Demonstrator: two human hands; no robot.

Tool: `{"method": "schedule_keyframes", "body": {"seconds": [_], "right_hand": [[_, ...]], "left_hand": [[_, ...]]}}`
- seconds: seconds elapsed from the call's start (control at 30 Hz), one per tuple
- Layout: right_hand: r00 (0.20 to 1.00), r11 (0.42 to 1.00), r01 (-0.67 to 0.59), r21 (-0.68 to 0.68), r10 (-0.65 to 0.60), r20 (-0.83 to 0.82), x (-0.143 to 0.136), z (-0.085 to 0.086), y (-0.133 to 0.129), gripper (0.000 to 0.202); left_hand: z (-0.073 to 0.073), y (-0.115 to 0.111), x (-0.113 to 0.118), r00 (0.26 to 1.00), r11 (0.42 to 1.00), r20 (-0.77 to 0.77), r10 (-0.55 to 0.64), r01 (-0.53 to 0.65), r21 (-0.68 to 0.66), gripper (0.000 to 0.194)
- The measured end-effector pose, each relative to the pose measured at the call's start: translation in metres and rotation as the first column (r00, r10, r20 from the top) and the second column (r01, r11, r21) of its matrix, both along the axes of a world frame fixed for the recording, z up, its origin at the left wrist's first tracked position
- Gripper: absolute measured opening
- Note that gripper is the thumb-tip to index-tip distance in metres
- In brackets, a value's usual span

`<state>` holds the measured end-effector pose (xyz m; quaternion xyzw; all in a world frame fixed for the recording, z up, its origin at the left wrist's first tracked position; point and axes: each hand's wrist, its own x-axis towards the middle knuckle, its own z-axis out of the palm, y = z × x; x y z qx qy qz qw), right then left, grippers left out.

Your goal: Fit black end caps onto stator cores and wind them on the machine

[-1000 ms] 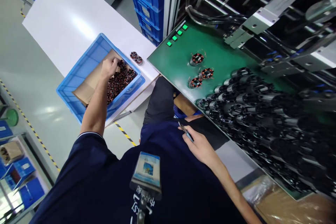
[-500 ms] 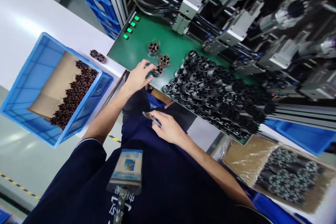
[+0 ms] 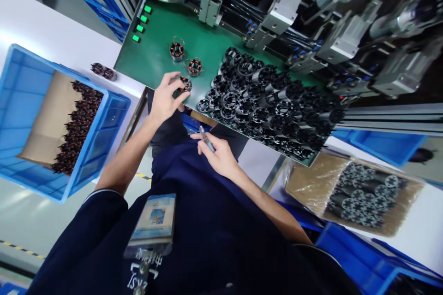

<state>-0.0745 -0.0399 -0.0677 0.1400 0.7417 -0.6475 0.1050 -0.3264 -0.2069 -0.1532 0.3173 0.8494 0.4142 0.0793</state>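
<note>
The upper right is filled by a machine (image 3: 282,14) with metal clamps and black cables, and below it a green-topped bench (image 3: 138,55) is spread. To the left, a blue bin (image 3: 116,117) is seen, lined with cardboard and partly filled with dark, copper-wound cores. A large cluster of black ribbed cylinders (image 3: 256,87) is packed on the bench, and grey cylinders are held in a cardboard box (image 3: 311,170) on the right.

Of the two hands, the left hand (image 3: 164,101) is half curled at the bench's near edge, its thumb and fingers spread around the nearest wound core (image 3: 186,84) and seemingly in contact with it; whether the core is firmly gripped cannot be told. The right hand (image 3: 219,154) is closed around a slim hand tool (image 3: 207,142), its metal tip pointed away from the body. Two more wound cores (image 3: 176,50) are stood just beyond, with loose wire ends fanned out.

The core is probably best pinched by its outer wall, so that the windings are not pressed and the fine wire ends are neither bent nor snagged on its neighbours; the tool's tip should be kept clear of the copper.

A chest badge (image 3: 155,219) is worn; its print is too small to be read. White characters on its strap (image 3: 145,267) are only partly legible, and no brand can be confirmed.
</note>
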Motion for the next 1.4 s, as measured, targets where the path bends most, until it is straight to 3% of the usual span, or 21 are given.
{"method": "schedule_keyframes", "body": {"seconds": [0.1, 0.2, 0.27, 0.37, 0.47, 0.57, 0.67, 0.77, 0.87, 0.93, 1.0, 1.03, 1.1, 1.17, 1.27, 1.33, 1.4], "right_hand": [[0.979, 0.978, 0.202, -0.05, -0.203, -0.031, -0.004, 0.012, 0.0, 0.058], [0.904, 0.911, 0.394, -0.124, -0.408, -0.13, -0.013, 0.033, 0.0, 0.059], [0.871, 0.893, 0.423, -0.152, -0.447, -0.202, -0.02, 0.049, -0.001, 0.059], [0.877, 0.915, 0.354, -0.191, -0.396, -0.273, -0.027, 0.068, -0.003, 0.051], [0.888, 0.932, 0.289, -0.218, -0.346, -0.304, -0.03, 0.078, -0.003, 0.041], [0.905, 0.946, 0.256, -0.197, -0.306, -0.296, -0.032, 0.082, 0.004, 0.044], [0.951, 0.972, 0.112, -0.205, -0.165, -0.262, -0.036, 0.088, 0.019, 0.042], [0.982, 0.96, -0.053, -0.274, 0.0, -0.19, -0.038, 0.091, 0.035, 0.036], [0.986, 0.884, -0.1, -0.457, 0.026, -0.167, -0.036, 0.087, 0.041, 0.034], [0.979, 0.777, -0.098, -0.621, -0.036, -0.199, -0.032, 0.082, 0.04, 0.03], [0.971, 0.676, -0.106, -0.729, -0.087, -0.222, -0.029, 0.079, 0.037, 0.025], [0.97, 0.655, -0.1, -0.749, -0.104, -0.221, -0.027, 0.079, 0.036, 0.023], [0.969, 0.674, -0.076, -0.735, -0.124, -0.213, -0.026, 0.08, 0.034, 0.023], [0.971, 0.743, -0.048, -0.667, -0.121, -0.205, -0.026, 0.084, 0.035, 0.024], [0.98, 0.84, -0.04, -0.541, -0.074, -0.187, -0.026, 0.088, 0.038, 0.023], [0.979, 0.873, -0.046, -0.485, -0.056, -0.195, -0.026, 0.09, 0.04, 0.02], [0.974, 0.899, -0.043, -0.435, -0.06, -0.221, -0.026, 0.092, 0.042, 0.021]], "left_hand": [[0.048, -0.008, 0.047, 0.998, 0.986, -0.055, 0.045, -0.035, 0.164, 0.053], [0.098, -0.012, 0.084, 0.987, 0.939, -0.15, 0.049, 0.006, 0.343, 0.036], [0.121, -0.013, 0.097, 0.982, 0.922, -0.186, 0.042, 0.034, 0.386, 0.038], [0.14, -0.014, 0.104, 0.974, 0.92, -0.219, 0.063, 0.029, 0.391, 0.042], [0.147, -0.016, 0.106, 0.955, 0.922, -0.291, 0.057, 0.062, 0.383, 0.041], [0.148, -0.019, 0.107, 0.947, 0.925, -0.321, 0.03, 0.096, 0.368, 0.038], [0.145, -0.024, 0.108, 0.957, 0.935, -0.289, 0.0, 0.102, 0.338, 0.04], [0.138, -0.028, 0.105, 0.956, 0.926, -0.294, 0.005, 0.107, 0.362, 0.045], [0.133, -0.028, 0.104, 0.965, 0.902, -0.26, -0.031, 0.139, 0.409, 0.036], [0.131, -0.023, 0.108, 0.986, 0.866, -0.142, -0.088, 0.146, 0.478, 0.025], [0.128, -0.014, 0.118, 0.992, 0.79, 0.03, -0.122, 0.079, 0.607, 0.026], [0.126, -0.008, 0.125, 0.983, 0.736, 0.124, -0.136, 0.016, 0.677, 0.03], [0.125, 0.003, 0.139, 0.927, 0.621, 0.331, -0.175, -0.157, 0.768, 0.033], [0.127, 0.009, 0.151, 0.805, 0.567, 0.542, -0.241, -0.337, 0.752, 0.039], [0.135, 0.009, 0.157, 0.603, 0.613, 0.743, -0.292, -0.478, 0.629, 0.058], [0.139, 0.006, 0.154, 0.567, 0.65, 0.774, -0.281, -0.481, 0.588, 0.061], [0.14, 0.003, 0.151, 0.594, 0.664, 0.764, -0.252, -0.469, 0.583, 0.056]]}}
